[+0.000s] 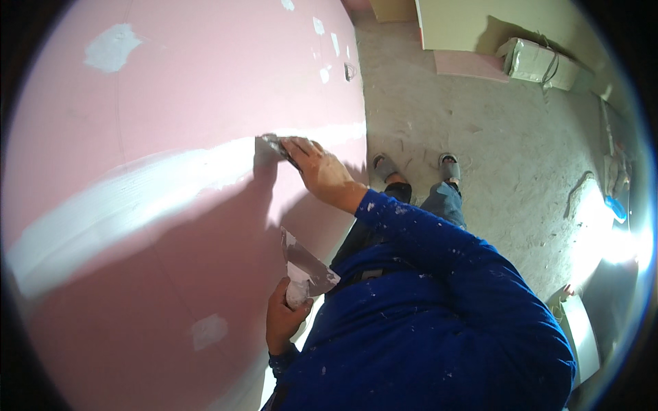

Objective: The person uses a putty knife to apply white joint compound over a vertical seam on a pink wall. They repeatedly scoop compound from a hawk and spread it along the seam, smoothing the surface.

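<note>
My right hand [325, 172] grips a putty knife [275, 142], its blade against the pink wallboard [171, 267] at a long white band of joint compound [157, 179]. The band runs across the board from the lower left to the right edge. Lower down, my left hand [282, 325] is closed on a second, wide putty knife [314, 270] smeared with white compound. That blade points up, between the board and my body. The right-hand knife's handle is mostly hidden by my fingers.
White patches [113, 48] dot the wallboard, with a small opening [350, 71] near its edge. On the concrete floor [507, 137] lie a pale wrapped bundle [545, 63] and a pink board offcut [471, 65]. A bright lamp [622, 246] shines at the right.
</note>
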`<state>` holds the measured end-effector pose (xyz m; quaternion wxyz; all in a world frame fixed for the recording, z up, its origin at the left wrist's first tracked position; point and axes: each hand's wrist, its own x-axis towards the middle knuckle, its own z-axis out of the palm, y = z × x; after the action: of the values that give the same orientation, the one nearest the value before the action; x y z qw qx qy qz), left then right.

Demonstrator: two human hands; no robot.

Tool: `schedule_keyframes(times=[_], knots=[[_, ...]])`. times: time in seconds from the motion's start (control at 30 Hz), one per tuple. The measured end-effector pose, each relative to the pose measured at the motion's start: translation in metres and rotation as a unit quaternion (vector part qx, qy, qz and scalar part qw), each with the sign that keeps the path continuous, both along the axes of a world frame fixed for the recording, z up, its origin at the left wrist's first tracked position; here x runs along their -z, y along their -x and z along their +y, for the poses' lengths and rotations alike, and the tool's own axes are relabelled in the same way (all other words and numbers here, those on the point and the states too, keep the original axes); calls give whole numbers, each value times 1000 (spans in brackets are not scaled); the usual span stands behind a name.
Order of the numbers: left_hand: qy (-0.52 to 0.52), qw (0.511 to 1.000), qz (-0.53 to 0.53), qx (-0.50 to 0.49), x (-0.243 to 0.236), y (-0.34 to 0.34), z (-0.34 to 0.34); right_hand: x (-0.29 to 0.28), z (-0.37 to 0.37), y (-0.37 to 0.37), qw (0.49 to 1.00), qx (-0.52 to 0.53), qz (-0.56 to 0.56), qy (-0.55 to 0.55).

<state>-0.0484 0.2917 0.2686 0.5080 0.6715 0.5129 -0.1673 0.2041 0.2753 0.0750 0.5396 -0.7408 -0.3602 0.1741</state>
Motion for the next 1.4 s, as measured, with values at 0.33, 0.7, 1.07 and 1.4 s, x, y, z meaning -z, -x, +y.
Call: schedule_keyframes(times=[0.33, 0.7, 1.07, 1.4], knots=[[12, 999, 31, 3, -3, -2, 2, 13, 32, 42, 999, -21, 42, 0], [10, 999, -30, 43, -1, -6, 5, 70, 31, -2, 971, 55, 224, 58], [2, 1000, -27, 13, 11, 4, 1, -58, 56, -9, 984, -41, 164, 53], [39, 997, -68, 1, 15, 8, 3, -15, 21, -13, 999, -38, 10, 17]])
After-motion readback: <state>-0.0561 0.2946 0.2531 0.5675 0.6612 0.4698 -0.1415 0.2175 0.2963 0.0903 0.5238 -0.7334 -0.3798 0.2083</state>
